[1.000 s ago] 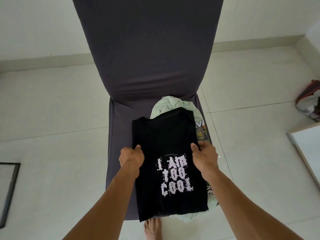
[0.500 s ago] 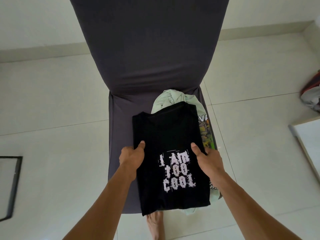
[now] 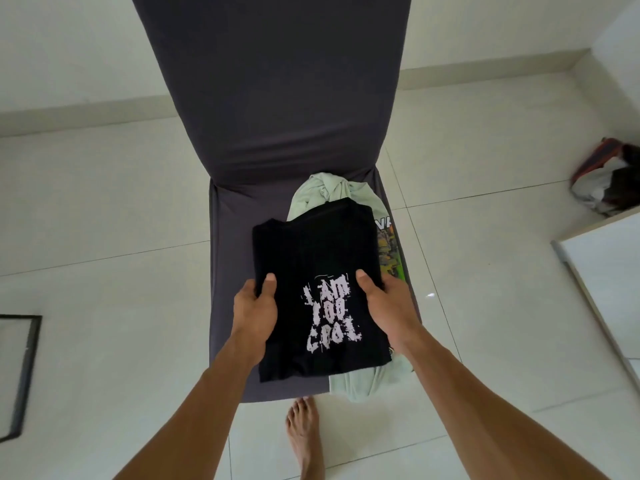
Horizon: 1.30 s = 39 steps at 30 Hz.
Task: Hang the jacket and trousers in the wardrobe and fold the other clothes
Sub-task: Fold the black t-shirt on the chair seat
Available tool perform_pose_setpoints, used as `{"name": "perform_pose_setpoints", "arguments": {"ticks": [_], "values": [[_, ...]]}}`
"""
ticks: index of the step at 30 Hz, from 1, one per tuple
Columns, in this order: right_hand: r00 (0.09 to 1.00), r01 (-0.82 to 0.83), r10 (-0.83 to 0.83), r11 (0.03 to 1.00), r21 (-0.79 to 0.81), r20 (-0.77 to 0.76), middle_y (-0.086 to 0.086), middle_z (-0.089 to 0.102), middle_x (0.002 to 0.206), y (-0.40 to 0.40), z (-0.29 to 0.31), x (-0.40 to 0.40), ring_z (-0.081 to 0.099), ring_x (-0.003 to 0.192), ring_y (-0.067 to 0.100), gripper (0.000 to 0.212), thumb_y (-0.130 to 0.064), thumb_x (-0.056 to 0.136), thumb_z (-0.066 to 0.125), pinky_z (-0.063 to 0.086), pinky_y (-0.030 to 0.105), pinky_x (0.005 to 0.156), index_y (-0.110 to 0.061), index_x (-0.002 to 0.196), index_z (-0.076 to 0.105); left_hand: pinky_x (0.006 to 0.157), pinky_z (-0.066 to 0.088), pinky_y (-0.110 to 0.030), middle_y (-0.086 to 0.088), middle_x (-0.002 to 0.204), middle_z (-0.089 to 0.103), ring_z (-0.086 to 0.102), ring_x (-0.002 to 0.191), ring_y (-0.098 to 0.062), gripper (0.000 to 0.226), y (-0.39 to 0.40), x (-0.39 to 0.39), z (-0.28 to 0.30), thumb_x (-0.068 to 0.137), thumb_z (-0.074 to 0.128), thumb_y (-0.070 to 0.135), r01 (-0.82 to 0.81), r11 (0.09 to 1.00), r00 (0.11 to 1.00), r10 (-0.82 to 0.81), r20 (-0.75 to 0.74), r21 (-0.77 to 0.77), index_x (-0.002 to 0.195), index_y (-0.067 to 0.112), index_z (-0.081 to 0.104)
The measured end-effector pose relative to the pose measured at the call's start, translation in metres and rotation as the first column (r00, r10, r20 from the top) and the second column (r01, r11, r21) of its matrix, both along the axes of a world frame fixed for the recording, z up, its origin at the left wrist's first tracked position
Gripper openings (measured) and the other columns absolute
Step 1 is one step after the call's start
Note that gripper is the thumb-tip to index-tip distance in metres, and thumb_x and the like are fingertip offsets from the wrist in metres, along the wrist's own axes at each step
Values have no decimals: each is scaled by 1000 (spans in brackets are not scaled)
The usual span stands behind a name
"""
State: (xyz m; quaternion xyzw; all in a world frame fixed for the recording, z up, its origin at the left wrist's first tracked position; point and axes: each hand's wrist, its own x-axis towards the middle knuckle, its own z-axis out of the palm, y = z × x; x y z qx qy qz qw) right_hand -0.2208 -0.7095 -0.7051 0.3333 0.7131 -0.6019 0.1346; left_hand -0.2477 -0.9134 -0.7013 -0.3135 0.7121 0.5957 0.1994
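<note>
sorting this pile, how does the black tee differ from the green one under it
The black t-shirt is folded into a flat rectangle; the pale green t-shirt is bunched and loose. The black one lies on top, gripped at its sides by the left hand and right hand; the green one lies beneath it. Both are printed and sit on the chair.

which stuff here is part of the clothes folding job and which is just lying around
Part of the job:
black t-shirt, held at its sides by left hand and right hand
pale green shirt under it
chair

Lying about:
bag
dark frame
white board
</note>
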Motion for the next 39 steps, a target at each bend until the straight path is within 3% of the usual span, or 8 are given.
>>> {"name": "perform_pose_setpoints", "arguments": {"ticks": [4,10,13,16,24,27,33,39], "values": [[997,3,-13,991,-132,-80,-5,76,103,-5,37,2,74,93,14,23,-28,102,58,61,38,84,-28,122,67,90,58,-49,-3,103,75,71,99,-24,14,2,3,37,101,55,31,25,995,995,-16,-94,95,107,24,66],[993,-12,-1,994,-109,-121,1,76,102,10,122,47,73,97,22,17,-29,100,55,58,50,90,-34,110,68,92,57,-47,0,102,75,71,99,-22,13,27,37,133,102,55,27,106,988,980,-85,-180,112,107,25,67],[990,4,-20,994,-112,-143,2,75,106,26,177,79,72,99,22,24,-28,101,53,58,49,92,-31,122,65,91,58,-46,-1,103,75,71,98,-20,14,44,61,186,102,55,28,156,981,969,-131,-210,111,110,25,66],[985,55,-74,990,-126,-158,1,74,111,47,233,117,71,102,22,30,-26,102,51,56,47,94,-31,131,62,91,57,-47,-3,106,74,71,100,-22,15,66,89,243,102,53,31,236,965,950,-206,-234,112,109,27,66],[932,289,-308,950,-122,-193,4,74,108,96,347,218,72,98,23,30,-23,102,52,57,46,94,-28,131,61,94,56,-46,-2,114,73,69,105,-22,28,135,146,346,101,51,34,488,864,855,-445,-266,122,121,22,65],[877,420,-437,899,-124,-199,13,73,107,109,378,256,71,94,24,35,-19,99,52,57,52,92,-29,132,58,87,59,-48,-8,103,75,73,95,-26,21,163,164,379,102,50,25,618,775,772,-569,-284,130,113,19,67],[733,635,-645,763,-124,-216,8,71,111,123,419,336,72,96,27,46,-13,97,46,61,47,84,-32,138,50,84,60,-48,-13,99,75,74,89,-29,20,220,194,421,101,51,18,862,495,502,-808,-309,107,114,18,66],[527,811,-814,568,-140,-244,12,71,109,128,455,436,71,99,32,36,-6,95,42,60,51,86,-33,112,61,83,60,-48,-15,99,75,74,90,-31,21,281,272,455,100,49,14,981,170,192,-925,-329,96,109,18,67]]}}
